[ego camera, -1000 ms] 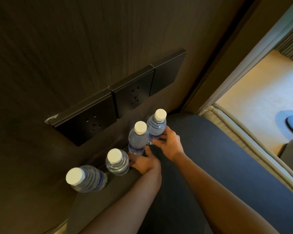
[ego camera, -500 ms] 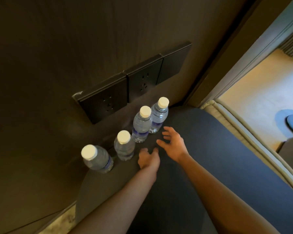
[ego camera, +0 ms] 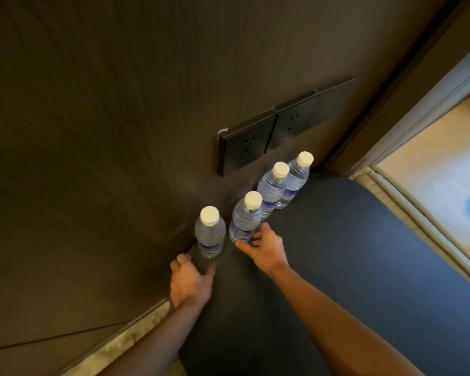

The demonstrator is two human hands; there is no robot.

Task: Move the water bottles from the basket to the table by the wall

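Four bottles (ego camera: 269, 189) upright along table's (ego camera: 364, 253) wall edge. Right hand (ego camera: 266, 249), fingers spread, touches second bottle (ego camera: 244, 221). Left hand (ego camera: 192, 280), loosely spread and holding nothing, just before first bottle (ego camera: 210, 234).

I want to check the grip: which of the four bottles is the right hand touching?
The second bottle from the near end; right hand fingers rest at its base.

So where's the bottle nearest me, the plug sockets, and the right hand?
Nearest clear plastic bottle (ego camera: 210, 234): head view, ribbed body.
Black wall sockets (ego camera: 248, 145): head view, left plate.
Right hand (ego camera: 266, 249): head view, back of hand.

Single head view, looking steeply down and forward at dark tabletop (ego camera: 337, 253) against wall (ego camera: 120, 104); close, within arm's reach.
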